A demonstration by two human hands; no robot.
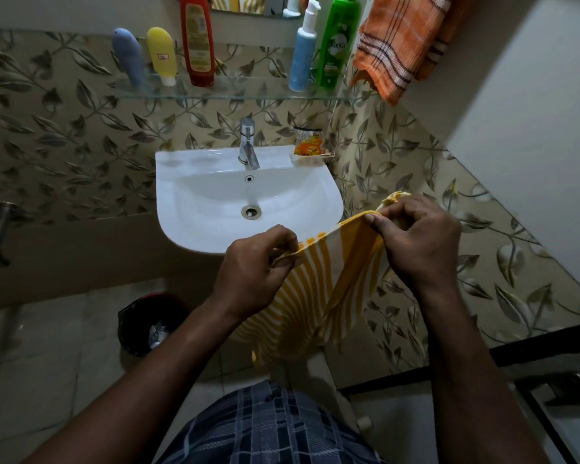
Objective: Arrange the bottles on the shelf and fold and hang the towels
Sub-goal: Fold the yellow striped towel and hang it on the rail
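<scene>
1. We find the striped towel (pixel 315 296) held up in front of the sink (pixel 195 159), with both hands pinching its top edge.
2. The left hand (pixel 258 262) pinches one end. The right hand (pixel 419 242) pinches the other, set higher and nearer the wall.
3. The edge runs from hand to hand and the cloth hangs straight down below it.
4. We judge the fold turns on bringing end to end. The orange towel (pixel 402 45) hangs up and to the right, on the right hand's side.
</scene>
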